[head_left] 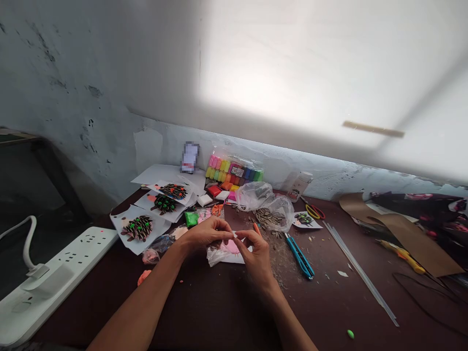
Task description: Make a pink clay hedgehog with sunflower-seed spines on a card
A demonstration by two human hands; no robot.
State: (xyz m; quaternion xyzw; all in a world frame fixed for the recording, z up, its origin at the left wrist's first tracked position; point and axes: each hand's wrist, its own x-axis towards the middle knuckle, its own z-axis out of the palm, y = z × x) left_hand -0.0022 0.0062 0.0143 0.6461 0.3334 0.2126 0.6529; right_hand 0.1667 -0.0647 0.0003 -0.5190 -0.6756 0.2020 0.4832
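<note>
What the left hand (206,234) and right hand (258,258) pinch is too small to tell; the eleven o'clock card (190,157) is blurred.

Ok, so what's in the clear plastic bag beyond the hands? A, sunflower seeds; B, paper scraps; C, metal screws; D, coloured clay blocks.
A: dark, pale-striped sunflower seeds lie heaped at the clear plastic bag, just beyond the right hand.
</note>
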